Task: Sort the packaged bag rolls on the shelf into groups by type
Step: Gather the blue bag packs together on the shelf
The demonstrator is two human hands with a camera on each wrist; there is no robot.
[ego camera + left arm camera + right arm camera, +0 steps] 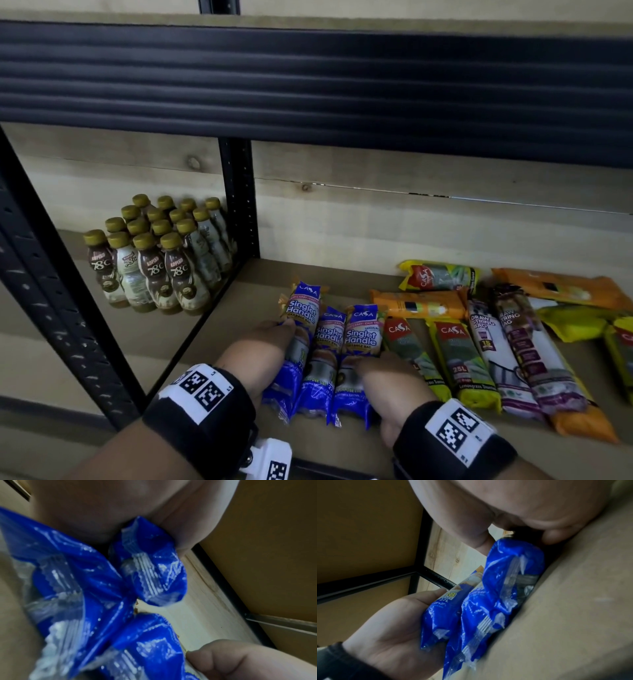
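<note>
Wooden shelf (pixel 239 308) is hosting both hands, left hand (pixel 270 337) and right hand (pixel 383 371), flat-fingered, squeezing three blue packs (pixel 330 346) together; slippery wrappers risk one squirting out.

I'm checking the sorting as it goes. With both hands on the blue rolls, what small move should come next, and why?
Probably slide the leftmost blue roll back toward the shelf's front edge. It sits further in than the other two blue rolls, so the group is uneven. The left hand already rests against its side, and the right hand braces the opposite end of the group.
</note>
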